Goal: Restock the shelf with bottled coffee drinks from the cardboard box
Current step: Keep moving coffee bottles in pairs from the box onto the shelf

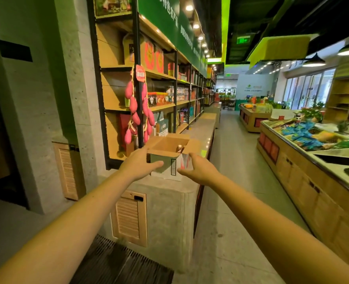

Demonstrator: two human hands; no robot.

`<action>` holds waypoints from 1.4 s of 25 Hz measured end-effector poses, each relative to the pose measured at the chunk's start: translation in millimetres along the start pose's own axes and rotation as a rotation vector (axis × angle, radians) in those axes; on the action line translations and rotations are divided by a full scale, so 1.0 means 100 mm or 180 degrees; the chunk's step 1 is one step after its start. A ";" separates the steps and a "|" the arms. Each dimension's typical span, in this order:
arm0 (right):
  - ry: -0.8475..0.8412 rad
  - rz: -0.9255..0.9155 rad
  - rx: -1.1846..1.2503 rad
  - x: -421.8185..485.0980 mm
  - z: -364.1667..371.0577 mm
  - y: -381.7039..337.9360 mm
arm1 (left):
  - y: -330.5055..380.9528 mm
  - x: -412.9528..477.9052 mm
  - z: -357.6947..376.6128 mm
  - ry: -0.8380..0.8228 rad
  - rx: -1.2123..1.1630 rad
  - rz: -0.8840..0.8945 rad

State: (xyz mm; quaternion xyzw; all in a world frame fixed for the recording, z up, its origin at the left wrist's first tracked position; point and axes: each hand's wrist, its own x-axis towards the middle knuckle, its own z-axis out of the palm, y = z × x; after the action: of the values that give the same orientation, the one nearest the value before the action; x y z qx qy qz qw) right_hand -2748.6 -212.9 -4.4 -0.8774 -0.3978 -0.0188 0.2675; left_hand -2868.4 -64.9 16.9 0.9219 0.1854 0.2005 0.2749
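Note:
An open cardboard box stands on the near end of a grey concrete ledge, its flaps folded outward. One bottled coffee drink with a pale cap shows inside it. My left hand lies against the box's left side, thumb across its front, fingers behind the corner. My right hand hovers at the box's right side with fingers spread, and whether it touches the box is unclear. The wooden shelf rises behind the box, holding boxed and jarred goods.
A string of pink sweet potato ornaments hangs on the shelf's black post just left of the box. The aisle floor runs ahead to the right. A wooden produce counter lines the right side. A dark floor grate lies below.

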 end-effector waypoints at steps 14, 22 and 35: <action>0.0223 0.0633 0.0435 3.62 0.80 0.91 | -1.32 3.93 0.86 -0.0577 0.0100 0.0227; 0.0276 0.0910 0.0897 5.73 1.45 1.90 | -1.89 6.05 1.66 -0.0567 0.0014 -0.0018; 0.1120 0.2418 0.1906 7.86 2.74 3.40 | -2.90 8.50 3.62 -0.0998 -0.0427 -0.0808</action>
State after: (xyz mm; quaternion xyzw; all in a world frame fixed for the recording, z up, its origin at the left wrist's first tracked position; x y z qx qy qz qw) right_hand -2020.5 276.9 -199.9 -0.8285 0.0120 0.0471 0.5578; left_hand -2041.7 388.7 -202.3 0.8907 0.2412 0.0303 0.3842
